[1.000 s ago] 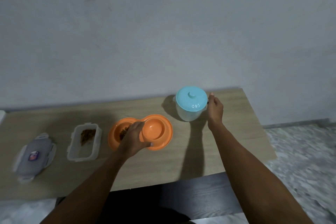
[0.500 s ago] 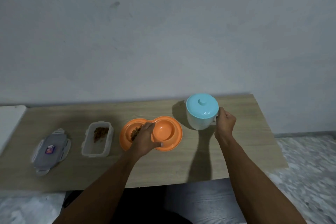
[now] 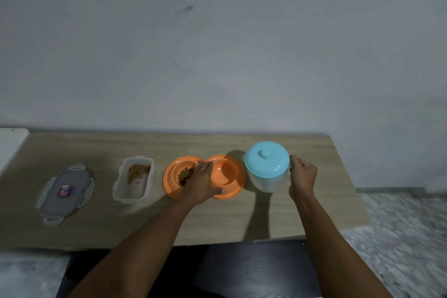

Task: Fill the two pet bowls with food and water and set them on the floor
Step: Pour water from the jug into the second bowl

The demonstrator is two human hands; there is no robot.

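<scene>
orange double bowl, light blue jug lid, wood-grain table

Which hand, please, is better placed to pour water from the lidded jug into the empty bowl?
Right: the right hand grips the jug just beside the empty bowl, whereas the left hand holds the orange double dish steady.
</scene>
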